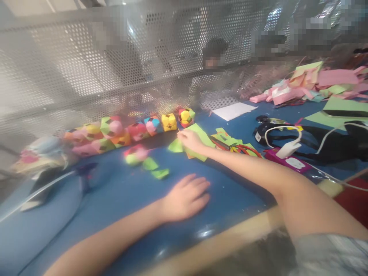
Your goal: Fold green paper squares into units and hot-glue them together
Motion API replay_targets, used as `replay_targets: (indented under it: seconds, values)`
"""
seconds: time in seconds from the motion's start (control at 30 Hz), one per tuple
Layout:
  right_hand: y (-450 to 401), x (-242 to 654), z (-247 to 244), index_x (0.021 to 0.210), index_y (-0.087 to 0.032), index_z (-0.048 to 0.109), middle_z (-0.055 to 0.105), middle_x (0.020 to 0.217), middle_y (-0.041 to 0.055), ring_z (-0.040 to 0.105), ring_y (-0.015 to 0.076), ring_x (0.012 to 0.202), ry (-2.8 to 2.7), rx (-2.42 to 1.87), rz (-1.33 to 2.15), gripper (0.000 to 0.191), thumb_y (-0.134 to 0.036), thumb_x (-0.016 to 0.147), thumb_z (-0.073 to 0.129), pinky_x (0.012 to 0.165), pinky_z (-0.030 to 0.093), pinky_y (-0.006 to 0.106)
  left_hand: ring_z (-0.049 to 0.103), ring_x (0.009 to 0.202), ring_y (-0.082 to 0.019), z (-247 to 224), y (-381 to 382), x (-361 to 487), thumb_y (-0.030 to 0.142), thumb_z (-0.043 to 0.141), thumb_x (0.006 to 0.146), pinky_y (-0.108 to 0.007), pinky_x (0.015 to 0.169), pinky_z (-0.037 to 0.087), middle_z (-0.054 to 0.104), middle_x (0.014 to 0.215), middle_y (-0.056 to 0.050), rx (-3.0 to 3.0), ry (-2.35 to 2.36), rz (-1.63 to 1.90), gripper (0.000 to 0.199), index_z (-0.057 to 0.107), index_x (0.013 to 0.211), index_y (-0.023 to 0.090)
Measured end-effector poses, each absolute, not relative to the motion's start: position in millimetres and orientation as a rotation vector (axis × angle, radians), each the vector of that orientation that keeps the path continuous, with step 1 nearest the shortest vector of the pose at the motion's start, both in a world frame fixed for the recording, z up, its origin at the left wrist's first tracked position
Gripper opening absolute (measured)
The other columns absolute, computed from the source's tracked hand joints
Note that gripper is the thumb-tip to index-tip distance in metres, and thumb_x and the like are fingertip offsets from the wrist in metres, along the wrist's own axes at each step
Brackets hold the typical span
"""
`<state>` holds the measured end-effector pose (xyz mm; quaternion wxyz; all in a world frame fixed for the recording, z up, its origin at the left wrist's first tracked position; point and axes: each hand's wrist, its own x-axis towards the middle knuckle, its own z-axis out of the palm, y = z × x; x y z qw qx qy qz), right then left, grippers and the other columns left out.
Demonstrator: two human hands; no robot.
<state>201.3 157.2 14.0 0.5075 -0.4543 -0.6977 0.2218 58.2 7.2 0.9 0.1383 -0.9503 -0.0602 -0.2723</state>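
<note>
My left hand (186,197) lies palm down on the blue table (115,191), open with its fingers apart and nothing in them. Farther forward, my right hand (189,138) is closed over light green paper sheets (201,132). A small green paper piece (175,146) shows right below its fingertips; blur hides whether they pinch it. Left of that hand sits a partly assembled pink and green paper shape (136,155). Two folded green paper pieces, one nearer (160,173) and one behind it (150,164), lie beside the shape.
Several colourful folded paper balls (168,122) line the perforated metal screen (115,69). Red-handled scissors (244,148) rest on green scraps to the right. Beyond them are a purple box (287,160), white cables and a black bag (330,140). A glue gun (84,174) stands left.
</note>
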Motion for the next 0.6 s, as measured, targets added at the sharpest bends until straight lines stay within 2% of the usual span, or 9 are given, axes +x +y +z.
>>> replay_targets:
  seconds: [0.2, 0.33, 0.47, 0.53, 0.6]
  values:
    - [157.2, 191.4, 26.0, 0.078, -0.017, 0.064, 0.066, 0.084, 0.0047, 0.06, 0.0171, 0.082, -1.57, -1.085, 0.628, 0.018, -0.015, 0.083, 0.047, 0.081, 0.043, 0.031, 0.056, 0.112, -0.026, 4.6, 3.8, 35.6, 0.014, 0.049, 0.084, -0.047, 0.101, 0.041, 0.066, 0.11, -0.015, -2.705, -0.153, -0.665, 0.021, 0.059, 0.103, 0.01]
    - [140.3, 178.7, 41.3, 0.08, -0.014, 0.065, 0.067, 0.079, 0.0055, 0.062, 0.0133, 0.068, -1.501, -1.036, 0.803, 0.017, -0.021, 0.084, 0.049, 0.07, 0.048, 0.028, 0.063, 0.097, -0.022, 14.6, 10.6, 17.2, 0.011, 0.047, 0.085, -0.042, 0.09, 0.05, 0.069, 0.094, -0.013, -2.72, -0.294, -0.83, 0.022, 0.058, 0.104, 0.01]
    - [99.1, 167.5, 53.5, 0.081, -0.013, 0.067, 0.069, 0.076, 0.0052, 0.062, 0.0117, 0.062, -1.466, -0.98, 0.974, 0.017, -0.026, 0.08, 0.056, 0.062, 0.049, 0.026, 0.064, 0.084, -0.016, 33.0, 11.0, 0.9, 0.008, 0.047, 0.085, -0.029, 0.074, 0.053, 0.068, 0.088, -0.01, -2.698, -0.815, -1.23, 0.021, 0.06, 0.101, 0.013]
    - [72.3, 166.3, 55.0, 0.08, -0.014, 0.069, 0.068, 0.072, 0.0039, 0.06, 0.0108, 0.059, -1.393, -0.915, 1.148, 0.018, -0.03, 0.075, 0.063, 0.061, 0.049, 0.026, 0.064, 0.08, -0.015, 44.5, 7.3, -3.6, 0.014, 0.051, 0.085, -0.027, 0.074, 0.052, 0.068, 0.085, -0.007, -2.611, -1.192, -1.421, 0.013, 0.062, 0.092, 0.014]
    - [46.9, 167.9, 53.1, 0.076, -0.015, 0.071, 0.068, 0.069, 0.0019, 0.058, 0.0099, 0.059, -1.312, -0.864, 1.309, 0.019, -0.032, 0.068, 0.071, 0.063, 0.048, 0.026, 0.065, 0.079, -0.016, 54.2, 2.4, -5.0, 0.022, 0.054, 0.085, -0.028, 0.074, 0.052, 0.068, 0.086, -0.006, -2.561, -1.483, -1.595, 0.014, 0.062, 0.093, 0.015]
